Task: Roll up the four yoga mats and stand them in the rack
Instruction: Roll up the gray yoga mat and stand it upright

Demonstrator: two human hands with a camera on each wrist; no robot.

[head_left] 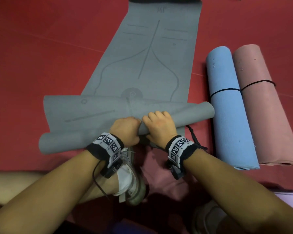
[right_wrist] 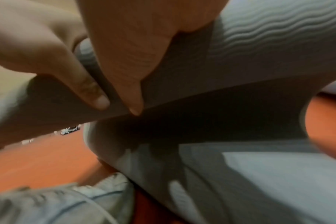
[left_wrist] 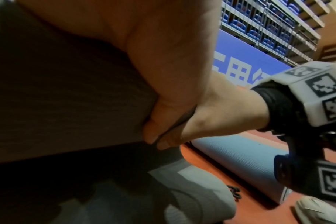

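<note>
A grey yoga mat point(head_left: 147, 61) lies unrolled on the red floor, and its near end is wound into a loose, skewed roll point(head_left: 71, 141). My left hand point(head_left: 125, 130) and right hand point(head_left: 159, 125) sit side by side at the roll's middle, fingers curled over its top and thumbs pressed on its near edge. The right wrist view shows my right hand's thumb point(right_wrist: 128, 78) and my left hand's thumb point(right_wrist: 88, 87) pinching the mat's edge point(right_wrist: 259, 53). A rolled blue mat point(head_left: 230, 107) and a rolled pink mat point(head_left: 267, 105) lie at the right, each tied with a black cord.
My white shoe point(head_left: 130, 174) is tucked just behind the roll. A loose black cord point(head_left: 193, 135) lies by my right wrist. In the left wrist view, wire shelving point(left_wrist: 269, 22) and a blue banner point(left_wrist: 240, 60) stand beyond the blue mat point(left_wrist: 240, 159).
</note>
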